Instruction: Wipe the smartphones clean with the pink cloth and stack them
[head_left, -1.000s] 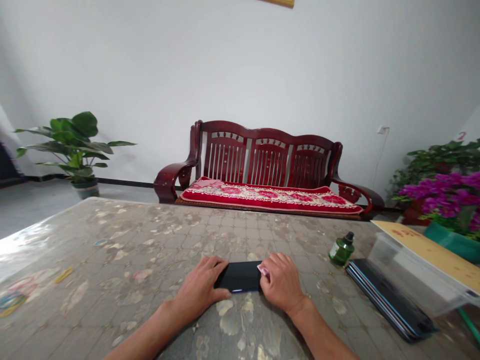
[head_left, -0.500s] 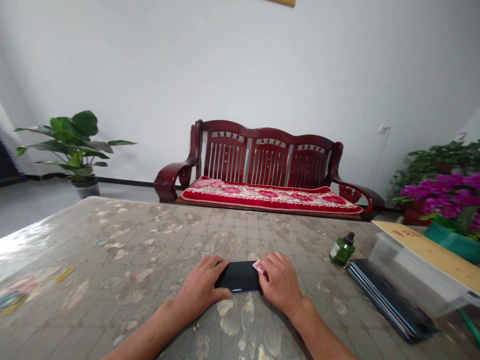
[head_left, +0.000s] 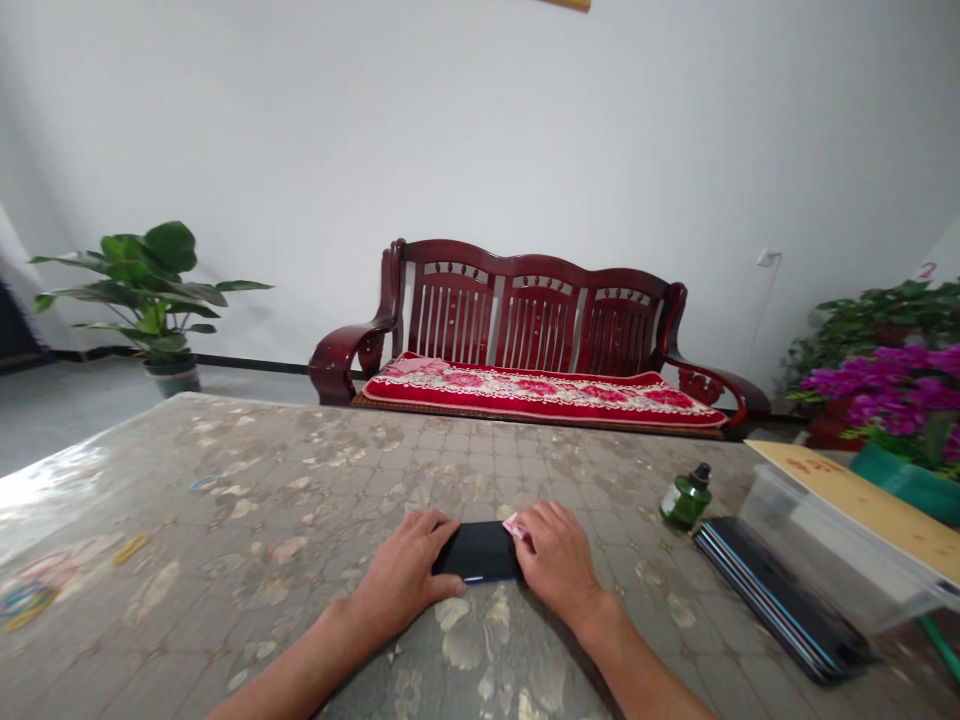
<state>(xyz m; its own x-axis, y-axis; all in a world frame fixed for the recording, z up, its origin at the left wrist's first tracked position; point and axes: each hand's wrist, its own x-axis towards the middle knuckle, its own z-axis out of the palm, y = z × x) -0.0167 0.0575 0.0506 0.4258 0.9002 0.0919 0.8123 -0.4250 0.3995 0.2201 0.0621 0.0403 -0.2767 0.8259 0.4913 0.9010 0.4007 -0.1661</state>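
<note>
A smartphone [head_left: 484, 552] lies flat on the patterned tablecloth [head_left: 330, 480], its dark screen facing up. My left hand [head_left: 411, 560] grips its left end, thumb along the near edge and fingers at the far edge. At the right end, my right hand [head_left: 553, 552] is closed on a small pink-and-white cloth [head_left: 514, 526] and rests over the phone's corner. Most of that cloth is hidden under my fingers, so I cannot tell whether it is cloth or paper for certain.
To the right stand a green bottle [head_left: 685, 498], a stack of phones [head_left: 784, 600] and a clear plastic box [head_left: 810, 550] with a tan board [head_left: 862, 500] on top. Rubber bands [head_left: 28, 603] lie at left. Beyond the table is a red wooden bench [head_left: 536, 320].
My right hand has shifted slightly up and to the left with the pink cloth. My left hand and the smartphone have hardly moved.
</note>
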